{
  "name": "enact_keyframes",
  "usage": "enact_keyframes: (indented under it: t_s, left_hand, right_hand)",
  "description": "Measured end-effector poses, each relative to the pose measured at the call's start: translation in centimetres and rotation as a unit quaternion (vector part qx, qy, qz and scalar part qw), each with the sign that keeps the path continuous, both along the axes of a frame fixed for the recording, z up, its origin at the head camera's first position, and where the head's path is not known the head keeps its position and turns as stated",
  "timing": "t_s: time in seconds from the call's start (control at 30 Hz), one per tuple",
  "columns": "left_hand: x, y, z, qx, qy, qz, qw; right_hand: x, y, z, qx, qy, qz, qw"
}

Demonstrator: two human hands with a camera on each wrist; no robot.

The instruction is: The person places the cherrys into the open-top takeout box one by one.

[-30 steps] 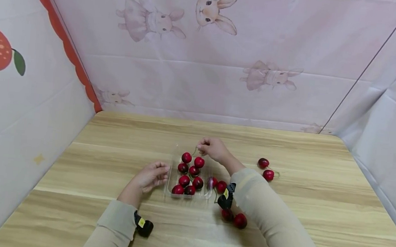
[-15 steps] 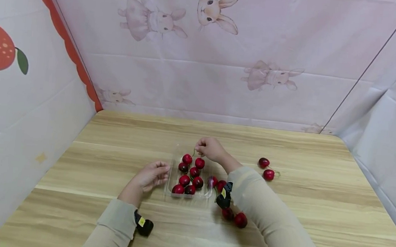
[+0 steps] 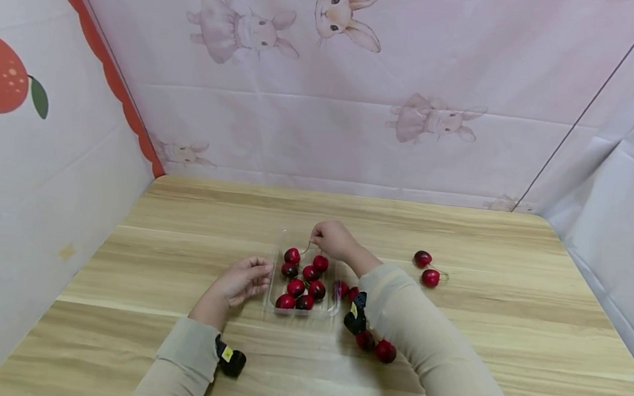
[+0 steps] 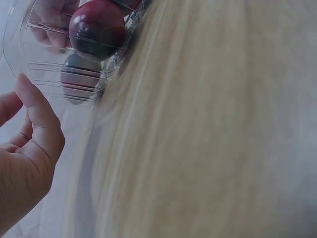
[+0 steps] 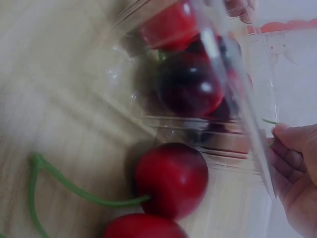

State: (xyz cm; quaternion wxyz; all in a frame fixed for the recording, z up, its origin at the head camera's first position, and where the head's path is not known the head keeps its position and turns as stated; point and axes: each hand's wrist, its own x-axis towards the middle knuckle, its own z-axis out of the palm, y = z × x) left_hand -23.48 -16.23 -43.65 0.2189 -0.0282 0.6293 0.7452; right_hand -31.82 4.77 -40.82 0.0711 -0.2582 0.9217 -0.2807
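A clear plastic box (image 3: 329,313) on the table holds several red cherries (image 3: 317,290). My left hand (image 3: 243,281) is at its left side; thumb and fingertip appear to pinch the rim, seen closer in the left wrist view at the hand (image 4: 32,158). Over the far end of the box, my right hand (image 3: 336,240) pinches the thin stem of a cherry pair (image 3: 292,256) at the far left inside. The right wrist view shows the green stem (image 5: 270,121) at the fingertips. That view's slanting clear wall partly covers the cherries in the box.
Loose cherries (image 3: 386,351) lie right of the box, partly hidden beneath the right forearm. One of them (image 5: 171,181) sits close against the box. Farther right on the wooden table (image 3: 510,315) lies another cherry pair (image 3: 430,278). Printed cloth walls (image 3: 327,142) stand around the table.
My right hand has shifted slightly left and toward me, still pinching the stem. The cherry pair at the far left inside the box has moved a little left. The left hand stays put.
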Motion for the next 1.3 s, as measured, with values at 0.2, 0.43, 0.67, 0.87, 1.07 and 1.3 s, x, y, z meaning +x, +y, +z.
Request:
enact_keyframes:
  t_s: [0.2,0.43,0.67,0.87,1.07,1.3]
  left_hand:
    - [0.0,0.1,0.1,0.001,-0.004,0.002,1.0000]
    - [0.0,0.1,0.1,0.002,-0.003,0.003,1.0000]
    - [0.0,0.0,0.1,0.004,-0.004,0.000,1.0000]
    - [0.0,0.0,0.1,0.001,-0.002,0.001,1.0000]
    - [-0.1,0.0,0.1,0.002,0.001,0.001,1.0000]
    - [-0.1,0.0,-0.1,0.010,-0.007,0.007,0.9999]
  right_hand:
    - [0.3,-0.1,0.0,0.031,0.034,0.016,0.9988]
    - [0.4,0.0,0.5,0.026,0.010,0.002,0.9996]
    - [0.3,0.3,1.0,-0.004,-0.031,-0.012,0.9994]
    - [0.1,0.9,1.1,-0.032,-0.045,-0.029,0.9981]
    - [0.0,1.3,0.9,-0.086,-0.087,-0.050,0.9913]
    - [0.3,1.8,0.8,-0.157,-0.122,-0.064,0.9780]
